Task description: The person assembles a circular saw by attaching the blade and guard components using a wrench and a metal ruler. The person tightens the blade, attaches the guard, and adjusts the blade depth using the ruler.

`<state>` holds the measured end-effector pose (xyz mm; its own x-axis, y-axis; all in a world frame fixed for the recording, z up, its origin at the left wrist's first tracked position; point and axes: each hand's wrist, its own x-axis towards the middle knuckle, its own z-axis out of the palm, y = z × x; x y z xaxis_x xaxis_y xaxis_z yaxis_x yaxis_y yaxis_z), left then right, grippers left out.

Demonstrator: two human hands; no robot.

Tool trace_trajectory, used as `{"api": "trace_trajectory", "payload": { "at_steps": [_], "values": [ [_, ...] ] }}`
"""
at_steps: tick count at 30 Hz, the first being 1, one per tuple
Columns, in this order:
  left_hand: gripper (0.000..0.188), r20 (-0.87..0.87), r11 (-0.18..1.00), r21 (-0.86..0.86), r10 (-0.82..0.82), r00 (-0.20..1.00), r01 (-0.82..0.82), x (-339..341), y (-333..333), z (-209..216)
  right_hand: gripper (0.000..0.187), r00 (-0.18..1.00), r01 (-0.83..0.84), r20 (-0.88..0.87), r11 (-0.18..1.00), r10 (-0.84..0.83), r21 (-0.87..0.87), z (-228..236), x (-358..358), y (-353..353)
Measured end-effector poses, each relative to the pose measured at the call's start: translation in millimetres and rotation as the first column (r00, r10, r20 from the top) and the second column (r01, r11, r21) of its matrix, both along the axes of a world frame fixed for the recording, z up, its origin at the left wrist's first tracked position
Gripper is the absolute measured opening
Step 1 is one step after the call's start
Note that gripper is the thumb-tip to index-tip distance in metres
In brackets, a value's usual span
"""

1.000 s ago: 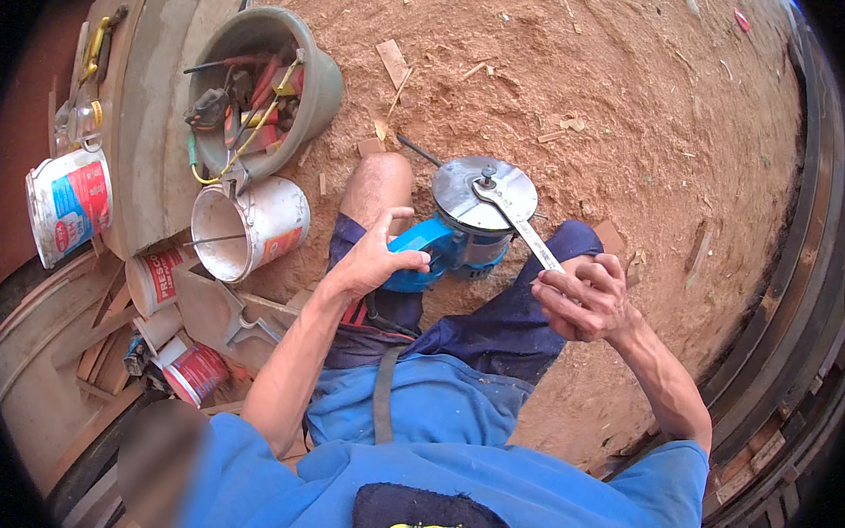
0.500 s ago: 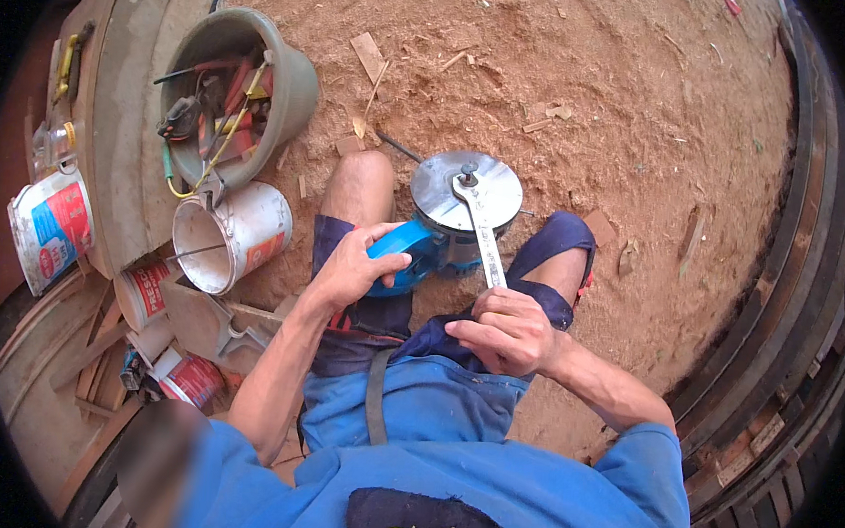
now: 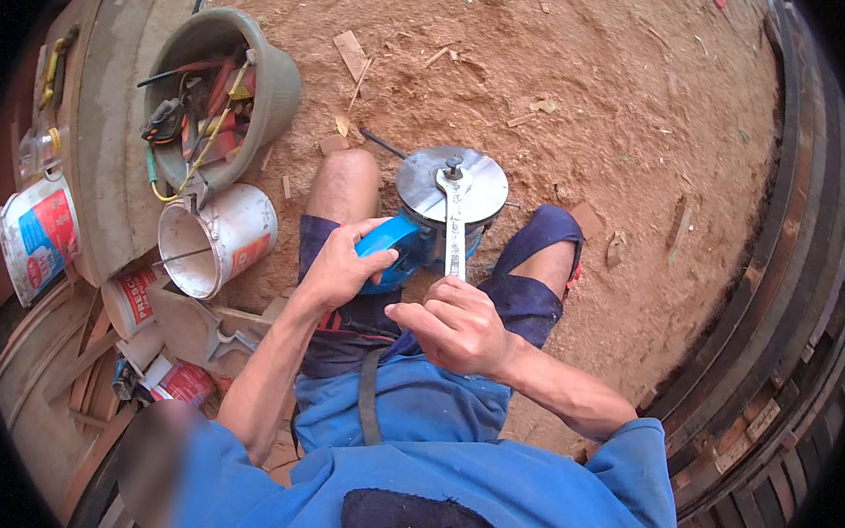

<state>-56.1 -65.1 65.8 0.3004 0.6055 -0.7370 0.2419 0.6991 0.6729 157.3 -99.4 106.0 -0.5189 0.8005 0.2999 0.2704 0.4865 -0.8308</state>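
Note:
Between my knees sits a blue power tool [image 3: 392,253], its flat round metal plate [image 3: 423,189] facing up. My left hand [image 3: 343,265] grips the tool's blue handle, fingers wrapped over it with the thumb on top. At the plate's middle stands a dark bolt-like piece [image 3: 454,167]. A metal wrench [image 3: 454,226] lies across the plate, its open jaw around the base of that piece. My right hand [image 3: 457,325] is closed on the wrench's near end, which its fingers hide. The tool's exact kind does not show.
A large grey tub [image 3: 283,94] of tools stands at the left. Beside it a white bucket [image 3: 247,231] lies tipped, and another white bucket [image 3: 37,239] is farther left. Wood scraps [image 3: 350,54] lie on the dusty ground. Stacked dark planks [image 3: 766,282] line the right.
My right hand has swung the wrench's near end to the left, so the wrench now points almost straight toward me. My left hand keeps its hold on the blue handle.

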Motion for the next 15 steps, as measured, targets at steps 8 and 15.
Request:
{"api": "trace_trajectory", "payload": {
  "at_steps": [8, 15],
  "values": [
    [0.052, 0.040, 0.999, -0.032, 0.004, 0.999, -0.003, 0, 1, -3, 0.054, 0.992, -0.055, 0.117, 0.998, 0.054, -0.001, 9, 2, 0],
    [0.054, 0.099, 0.998, -0.066, 0.000, 0.995, 0.006, -4, 0, 0, 0.066, 0.966, -0.179, 0.184, 0.983, 0.182, -0.035, 33, 73, 22]
  ]
}}
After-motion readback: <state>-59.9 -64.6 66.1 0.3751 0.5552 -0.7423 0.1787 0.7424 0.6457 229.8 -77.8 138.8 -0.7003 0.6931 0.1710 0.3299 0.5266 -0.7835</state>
